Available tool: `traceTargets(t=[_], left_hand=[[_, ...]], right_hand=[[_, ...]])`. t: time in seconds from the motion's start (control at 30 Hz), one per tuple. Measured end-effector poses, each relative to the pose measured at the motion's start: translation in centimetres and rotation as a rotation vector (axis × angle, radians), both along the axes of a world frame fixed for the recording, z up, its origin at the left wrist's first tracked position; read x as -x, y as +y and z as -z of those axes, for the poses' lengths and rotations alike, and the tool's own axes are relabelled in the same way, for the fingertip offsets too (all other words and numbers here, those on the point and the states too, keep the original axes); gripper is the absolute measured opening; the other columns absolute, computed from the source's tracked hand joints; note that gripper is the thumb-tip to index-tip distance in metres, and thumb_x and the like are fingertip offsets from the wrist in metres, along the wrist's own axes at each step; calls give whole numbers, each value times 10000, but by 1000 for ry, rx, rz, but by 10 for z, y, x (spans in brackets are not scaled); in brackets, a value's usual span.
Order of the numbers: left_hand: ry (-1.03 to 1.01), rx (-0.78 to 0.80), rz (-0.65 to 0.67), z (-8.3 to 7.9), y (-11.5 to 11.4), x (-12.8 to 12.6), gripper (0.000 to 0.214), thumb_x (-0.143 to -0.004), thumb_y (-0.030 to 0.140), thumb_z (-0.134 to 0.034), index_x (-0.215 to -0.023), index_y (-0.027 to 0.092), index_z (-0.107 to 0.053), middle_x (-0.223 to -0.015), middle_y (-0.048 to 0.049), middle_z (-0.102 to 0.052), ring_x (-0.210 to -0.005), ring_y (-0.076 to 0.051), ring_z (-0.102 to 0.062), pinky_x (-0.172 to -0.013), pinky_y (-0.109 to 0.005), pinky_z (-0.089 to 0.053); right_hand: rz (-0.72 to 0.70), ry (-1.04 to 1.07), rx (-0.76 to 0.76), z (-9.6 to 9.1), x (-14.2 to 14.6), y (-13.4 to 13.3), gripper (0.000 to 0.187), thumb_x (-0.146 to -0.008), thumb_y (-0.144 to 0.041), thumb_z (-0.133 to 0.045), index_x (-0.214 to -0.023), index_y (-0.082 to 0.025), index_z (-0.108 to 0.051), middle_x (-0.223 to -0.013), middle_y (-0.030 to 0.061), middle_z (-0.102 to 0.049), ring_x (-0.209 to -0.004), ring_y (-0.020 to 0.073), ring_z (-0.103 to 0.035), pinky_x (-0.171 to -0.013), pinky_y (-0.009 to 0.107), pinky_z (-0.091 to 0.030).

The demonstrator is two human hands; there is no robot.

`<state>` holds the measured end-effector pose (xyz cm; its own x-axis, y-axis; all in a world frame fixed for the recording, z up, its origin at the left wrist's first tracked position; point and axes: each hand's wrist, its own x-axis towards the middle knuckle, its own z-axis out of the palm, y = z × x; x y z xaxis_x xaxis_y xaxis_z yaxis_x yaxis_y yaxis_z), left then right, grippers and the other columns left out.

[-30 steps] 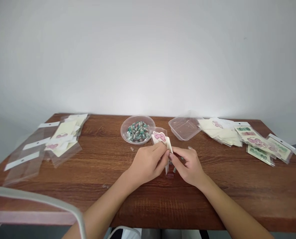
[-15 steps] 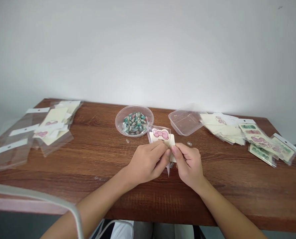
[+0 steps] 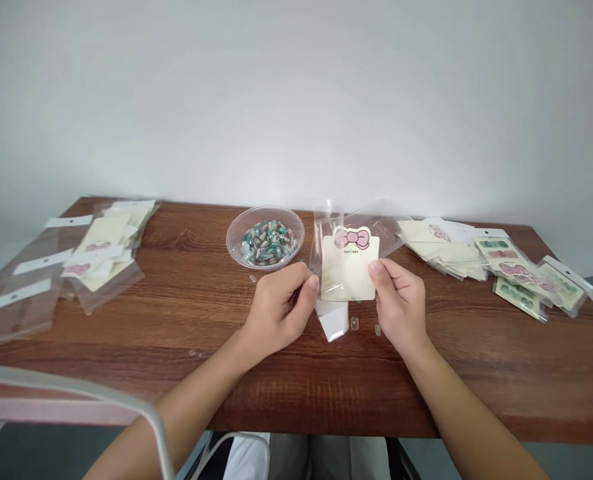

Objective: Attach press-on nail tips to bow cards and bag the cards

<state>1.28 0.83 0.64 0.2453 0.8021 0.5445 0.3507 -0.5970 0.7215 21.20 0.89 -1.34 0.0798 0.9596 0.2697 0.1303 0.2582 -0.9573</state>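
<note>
I see the card held up between both hands, just above the desk, in front of the bowl and a little to its right. My left hand has its fingers pinched together on the left edge of the clear bag that wraps the card. My right hand has thumb and fingers clamped on the card's lower right corner. So the card sits in the gap between the two hands, touched at both sides, its face free. It stands nearly upright and faces me, with the pink bow at its top edge and its long axis running up and down. It is a cream, flat, stiff rectangle with rounded corners. The bag is thin, glossy film that rises past the card's top. A white flap hangs below it, folded to a point and close to the desk. The bowl is round clear plastic, filled with small green and pink glossy nails. Two tiny clear nails lie on the wood-grain desk under the card.
</note>
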Motion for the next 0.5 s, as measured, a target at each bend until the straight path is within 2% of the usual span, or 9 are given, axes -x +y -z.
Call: traceTargets(t=[0.13,0.27,0.37,0.43,0.5], left_hand=[[-45,62,44,-5,3,4,393,-1050,210,-479,-662,200,-411,-590,51,-407,-538,-89,-358,-522,-253,-296],[-59,49,41,-7,4,2,413,-1045,215,-490,-635,193,-440,-558,48,-438,-515,-87,-376,-518,-262,-293],[-85,45,65,-9,6,3,413,-1039,233,-500,-630,191,-471,-554,44,-451,-502,-89,-384,-505,-264,-296],[-218,24,-2,-12,8,14,396,-1020,288,-549,-637,196,-506,-571,38,-478,-504,-97,-398,-486,-269,-294],[-482,-34,-176,-17,12,34,394,-950,397,-655,-633,210,-516,-577,40,-485,-505,-107,-396,-462,-281,-267]], right_hand=[[-65,116,74,4,-5,5,467,-1006,-523,-605,-683,-215,-469,-658,-37,-391,-618,123,-329,-549,274,-278],[-48,123,72,5,-2,2,467,-981,-560,-628,-693,-210,-520,-656,-21,-480,-613,129,-406,-544,266,-347],[-36,144,73,3,-5,3,430,-959,-540,-670,-705,-206,-580,-656,-4,-564,-621,145,-511,-544,266,-424],[49,227,37,0,-15,10,365,-924,-513,-723,-750,-202,-644,-699,17,-647,-663,167,-606,-562,274,-495],[213,369,-55,-3,-29,21,300,-875,-479,-783,-813,-197,-702,-770,33,-719,-732,188,-691,-606,287,-566]])
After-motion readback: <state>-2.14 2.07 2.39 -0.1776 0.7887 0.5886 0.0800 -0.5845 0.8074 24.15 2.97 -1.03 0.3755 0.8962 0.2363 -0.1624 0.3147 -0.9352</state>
